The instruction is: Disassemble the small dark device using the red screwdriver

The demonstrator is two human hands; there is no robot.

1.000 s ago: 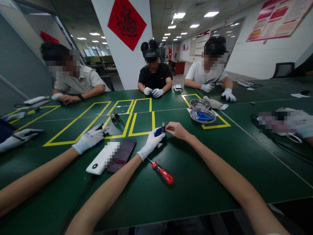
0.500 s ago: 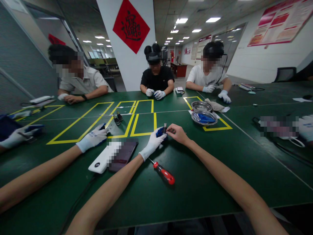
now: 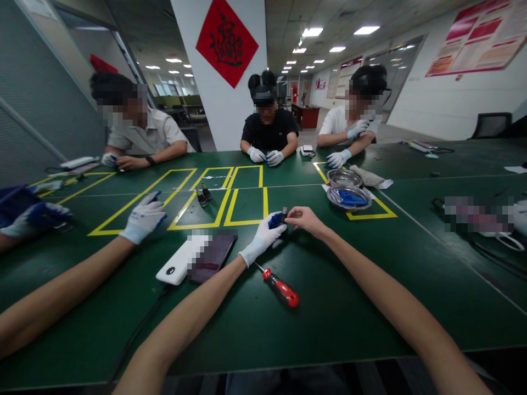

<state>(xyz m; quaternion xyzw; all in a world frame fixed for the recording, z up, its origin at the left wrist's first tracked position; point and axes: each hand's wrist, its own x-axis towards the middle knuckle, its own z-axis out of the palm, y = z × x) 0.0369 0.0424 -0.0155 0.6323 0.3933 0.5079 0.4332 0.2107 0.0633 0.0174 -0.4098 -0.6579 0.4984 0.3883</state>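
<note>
My left hand (image 3: pixel 265 238), in a white glove with blue finger coating, is closed around a small dark part with a metal end (image 3: pixel 284 212). The metal end points upward out of the grip. My right hand (image 3: pixel 307 220) is bare, and its thumb and fingertips pinch together right against the side of that part. Anything between those fingertips is too small to make out. On the table just below my left wrist lies a red and black screwdriver (image 3: pixel 282 288), its shaft partly hidden by the glove.
A white power bank (image 3: pixel 177 266) and a dark phone (image 3: pixel 212 258) lie left of my forearm. Two small dark parts (image 3: pixel 203 195) stand inside yellow tape. Metal bowls (image 3: pixel 349 206) sit at right. A co-worker's gloved hand (image 3: pixel 144 219) reaches in from the left; other people sit opposite.
The view has shifted slightly. Both my hands stay together at the dark part. The co-worker's gloved hand at left has drawn back leftward, and the person at far right has raised one hand.
</note>
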